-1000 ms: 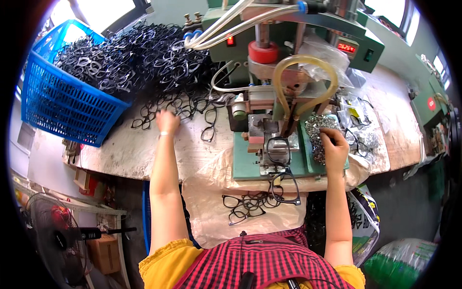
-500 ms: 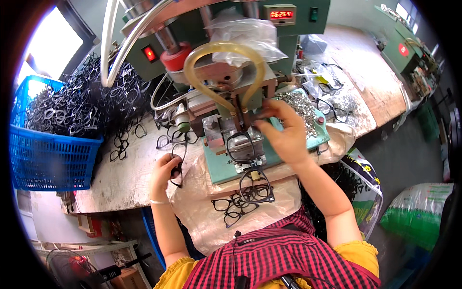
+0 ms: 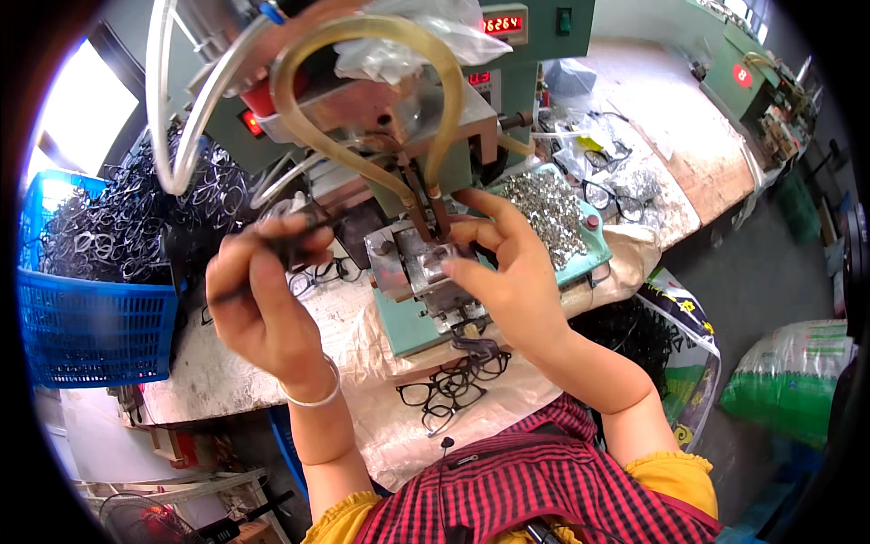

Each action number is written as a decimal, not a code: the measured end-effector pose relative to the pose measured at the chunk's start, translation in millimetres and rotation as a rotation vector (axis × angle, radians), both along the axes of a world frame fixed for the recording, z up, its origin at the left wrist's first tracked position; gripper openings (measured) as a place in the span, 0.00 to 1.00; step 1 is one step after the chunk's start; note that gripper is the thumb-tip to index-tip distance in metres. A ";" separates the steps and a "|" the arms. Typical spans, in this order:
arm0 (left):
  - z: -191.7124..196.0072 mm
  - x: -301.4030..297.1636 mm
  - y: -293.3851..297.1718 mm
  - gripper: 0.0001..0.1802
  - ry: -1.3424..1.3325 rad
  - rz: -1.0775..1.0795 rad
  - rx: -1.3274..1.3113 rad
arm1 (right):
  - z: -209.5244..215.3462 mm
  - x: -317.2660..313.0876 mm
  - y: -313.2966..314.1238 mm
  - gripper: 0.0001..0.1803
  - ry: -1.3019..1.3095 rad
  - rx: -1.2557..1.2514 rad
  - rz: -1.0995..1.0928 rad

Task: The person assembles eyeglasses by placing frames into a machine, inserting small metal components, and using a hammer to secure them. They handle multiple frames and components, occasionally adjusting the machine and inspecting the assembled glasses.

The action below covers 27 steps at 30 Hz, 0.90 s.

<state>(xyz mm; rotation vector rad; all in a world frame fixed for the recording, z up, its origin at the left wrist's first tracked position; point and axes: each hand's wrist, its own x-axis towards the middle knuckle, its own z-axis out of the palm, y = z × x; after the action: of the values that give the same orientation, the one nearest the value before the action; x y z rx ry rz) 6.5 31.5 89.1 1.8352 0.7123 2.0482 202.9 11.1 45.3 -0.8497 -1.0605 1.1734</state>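
My left hand (image 3: pixel 272 299), raised left of the machine, is closed around a dark eyeglass frame (image 3: pixel 294 245), both smeared by motion. At the press, my right hand (image 3: pixel 512 276) reaches over the metal fixture (image 3: pixel 430 265). Its thumb and fingers are apart beside the brown clamp jaws (image 3: pixel 426 213); no part shows between them. Below the fixture, a dark eyeglass frame (image 3: pixel 476 343) is blurred over the front edge of the green base (image 3: pixel 403 331). Several black eyeglass frames (image 3: pixel 444 390) lie on the sheet in front of my apron.
A blue basket (image 3: pixel 95 331) heaped with dark frames stands at the left. Small metal parts (image 3: pixel 544 213) fill the green tray at the right. A thick yellowish hose (image 3: pixel 290 82) arches over the fixture. Green-and-white bags (image 3: pixel 784 372) sit on the floor at the right.
My left hand has risen from the table with its frame. The frame that stood on the fixture is now lower, at its front edge. My right hand has shifted left and down over the fixture.
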 end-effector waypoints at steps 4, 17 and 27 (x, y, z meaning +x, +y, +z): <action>-37.4 10.5 -27.7 0.05 0.491 0.004 0.077 | -19.8 40.1 8.3 0.23 -0.443 0.200 -0.054; -61.8 27.5 -23.5 0.13 0.775 -0.078 0.110 | -106.0 93.0 66.7 0.08 -1.174 0.426 -0.618; -121.9 -43.0 -92.4 0.15 0.358 0.497 -0.056 | -110.4 105.3 39.5 0.08 -0.976 0.259 -0.590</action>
<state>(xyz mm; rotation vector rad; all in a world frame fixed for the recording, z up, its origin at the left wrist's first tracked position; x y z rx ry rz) -36.6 -60.9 -32.7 2.1843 1.4301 1.9467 308.2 50.6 -65.1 -1.4455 -1.5316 0.0623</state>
